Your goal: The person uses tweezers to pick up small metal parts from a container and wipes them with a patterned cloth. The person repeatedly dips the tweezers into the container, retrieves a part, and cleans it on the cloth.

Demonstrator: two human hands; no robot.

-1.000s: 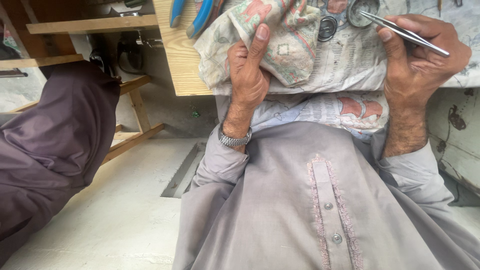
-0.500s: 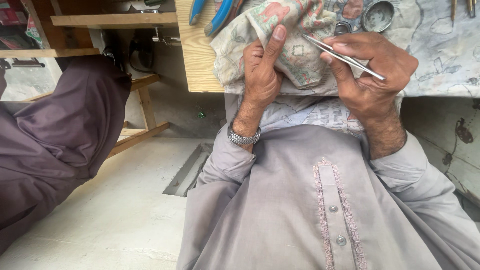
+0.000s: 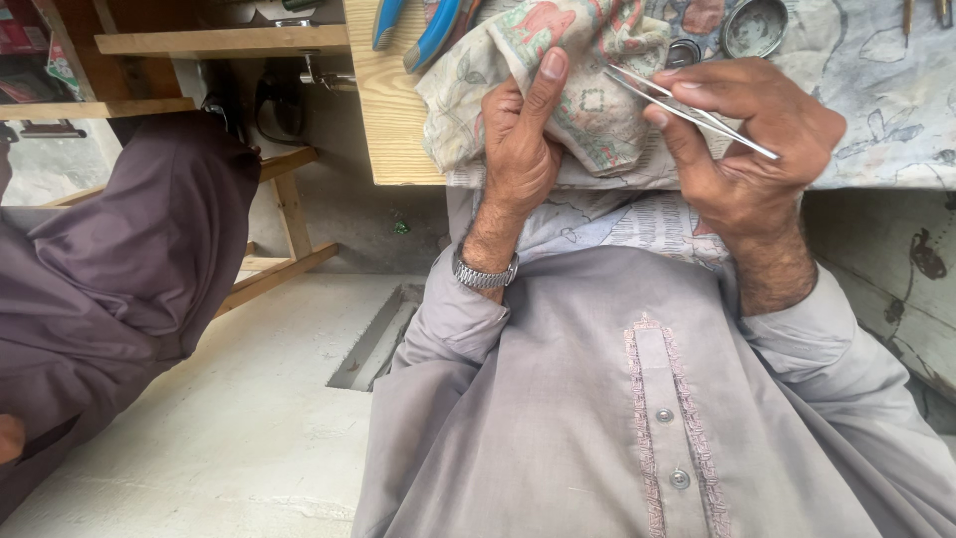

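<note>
My left hand (image 3: 520, 139) grips a bunched, patterned cloth (image 3: 588, 75) at the front edge of a wooden workbench (image 3: 388, 120), thumb pointing up over the folds. A metal watch sits on that wrist. My right hand (image 3: 747, 149) pinches thin steel tweezers (image 3: 687, 108), whose tips point left into the cloth close to my left thumb. A small round metal part (image 3: 683, 52) lies just beyond the tweezers, partly hidden by the cloth.
A round metal dish (image 3: 754, 25) rests on the cloth-covered bench top. Blue-handled pliers (image 3: 428, 25) lie at the bench's left. Another person's dark-clothed leg (image 3: 119, 269) fills the left side. A wooden shelf frame (image 3: 224, 42) stands behind it, above a pale floor.
My right hand has carried the tweezers leftward and down, bringing their tips into the cloth by my left thumb. My left hand keeps its grip on the cloth.
</note>
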